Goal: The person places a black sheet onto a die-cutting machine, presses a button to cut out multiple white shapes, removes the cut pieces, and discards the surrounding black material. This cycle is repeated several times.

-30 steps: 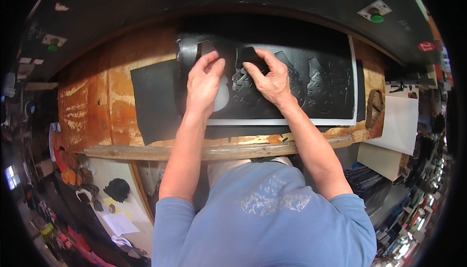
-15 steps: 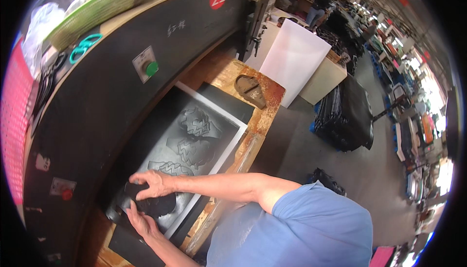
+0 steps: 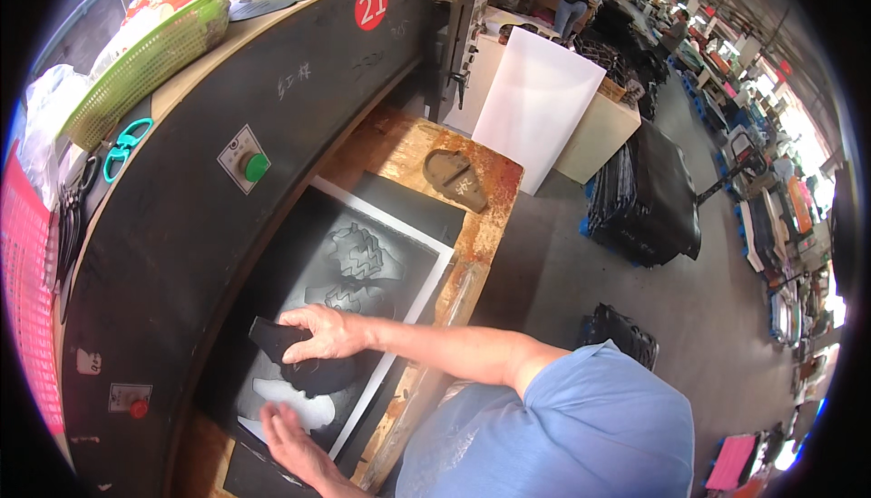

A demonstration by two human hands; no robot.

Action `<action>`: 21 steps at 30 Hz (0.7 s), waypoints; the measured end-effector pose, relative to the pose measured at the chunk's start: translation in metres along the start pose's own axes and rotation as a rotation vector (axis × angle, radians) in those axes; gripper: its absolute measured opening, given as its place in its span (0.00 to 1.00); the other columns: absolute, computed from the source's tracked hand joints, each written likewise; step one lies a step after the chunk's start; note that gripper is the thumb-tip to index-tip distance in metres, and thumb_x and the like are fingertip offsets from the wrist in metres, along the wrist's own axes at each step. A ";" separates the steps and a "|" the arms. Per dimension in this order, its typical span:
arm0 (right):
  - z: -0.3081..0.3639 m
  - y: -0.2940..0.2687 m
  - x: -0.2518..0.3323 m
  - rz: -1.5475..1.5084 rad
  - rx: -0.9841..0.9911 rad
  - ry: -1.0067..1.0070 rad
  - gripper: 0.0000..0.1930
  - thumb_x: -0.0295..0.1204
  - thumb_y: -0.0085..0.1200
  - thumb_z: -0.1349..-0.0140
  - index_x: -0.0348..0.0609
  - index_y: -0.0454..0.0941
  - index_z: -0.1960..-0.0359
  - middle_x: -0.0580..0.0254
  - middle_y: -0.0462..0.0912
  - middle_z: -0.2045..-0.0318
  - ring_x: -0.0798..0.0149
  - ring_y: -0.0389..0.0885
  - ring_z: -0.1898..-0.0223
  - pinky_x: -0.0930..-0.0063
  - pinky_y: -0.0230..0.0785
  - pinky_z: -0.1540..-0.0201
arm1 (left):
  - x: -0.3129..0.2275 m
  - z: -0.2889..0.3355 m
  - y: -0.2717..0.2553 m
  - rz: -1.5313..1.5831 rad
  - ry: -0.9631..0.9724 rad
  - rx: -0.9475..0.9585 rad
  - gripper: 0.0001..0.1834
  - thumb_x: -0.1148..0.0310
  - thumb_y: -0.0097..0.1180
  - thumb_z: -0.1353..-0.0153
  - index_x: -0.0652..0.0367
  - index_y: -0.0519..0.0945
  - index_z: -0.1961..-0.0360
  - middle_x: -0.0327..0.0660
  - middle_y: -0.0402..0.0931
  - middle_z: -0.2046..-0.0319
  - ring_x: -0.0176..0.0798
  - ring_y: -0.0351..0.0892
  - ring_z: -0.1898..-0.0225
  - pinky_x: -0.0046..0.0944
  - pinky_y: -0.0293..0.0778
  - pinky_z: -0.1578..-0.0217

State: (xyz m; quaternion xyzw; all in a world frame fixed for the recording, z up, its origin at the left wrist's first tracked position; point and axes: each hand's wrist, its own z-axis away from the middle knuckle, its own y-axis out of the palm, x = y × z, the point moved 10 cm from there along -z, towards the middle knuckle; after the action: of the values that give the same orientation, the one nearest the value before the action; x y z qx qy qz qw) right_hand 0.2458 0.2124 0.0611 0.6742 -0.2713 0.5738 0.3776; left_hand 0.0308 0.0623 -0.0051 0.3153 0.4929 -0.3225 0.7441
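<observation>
My right hand pinches a thin black cut piece, its thumb and fingers closed on the upper part. This flat piece is lifted at one end over a dark sheet-like board with a pale border. Below it shows a light grey, jagged-edged patch of the same outline. My left hand lies over the near side of that patch, fingers stretched out, with nothing seen in them. Farther up the board, zigzag-edged cut outlines stand in a row.
A dark machine front with a green button and a red button walls off the left. A brown sole-shaped cutting die sits on the worn wooden table. A green basket and teal scissors lie on top.
My right hand has closed on the black piece and moved it up and right, uncovering the light patch. The left hand has shifted right and down.
</observation>
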 end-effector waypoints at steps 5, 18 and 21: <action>-0.008 -0.012 -0.039 0.583 -0.010 0.068 0.22 0.41 0.66 0.37 0.34 0.83 0.52 0.40 0.87 0.70 0.45 0.89 0.65 0.55 0.80 0.60 | 0.014 0.002 0.039 0.140 -0.168 0.158 0.37 0.61 0.58 0.21 0.74 0.61 0.22 0.56 0.69 0.26 0.49 0.80 0.35 0.41 0.78 0.35; 0.009 -0.007 -0.030 0.546 -0.170 -0.189 0.22 0.36 0.67 0.36 0.35 0.83 0.44 0.42 0.90 0.60 0.40 0.90 0.58 0.54 0.83 0.53 | 0.021 -0.007 0.038 0.226 -0.251 0.160 0.26 0.63 0.57 0.20 0.75 0.71 0.33 0.55 0.79 0.37 0.43 0.83 0.41 0.39 0.80 0.39; 0.008 -0.006 -0.030 0.589 -0.173 -0.198 0.23 0.35 0.67 0.37 0.35 0.82 0.43 0.42 0.90 0.59 0.40 0.90 0.56 0.53 0.83 0.52 | 0.026 -0.016 0.033 0.252 -0.283 0.161 0.25 0.64 0.57 0.20 0.75 0.72 0.35 0.53 0.80 0.39 0.43 0.83 0.43 0.39 0.80 0.40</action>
State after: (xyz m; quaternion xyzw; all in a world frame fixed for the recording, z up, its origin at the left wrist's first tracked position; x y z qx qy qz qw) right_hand 0.2489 0.2070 0.0305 0.5847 -0.5382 0.5646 0.2231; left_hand 0.0568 0.0904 -0.0297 0.3843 0.3126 -0.3062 0.8129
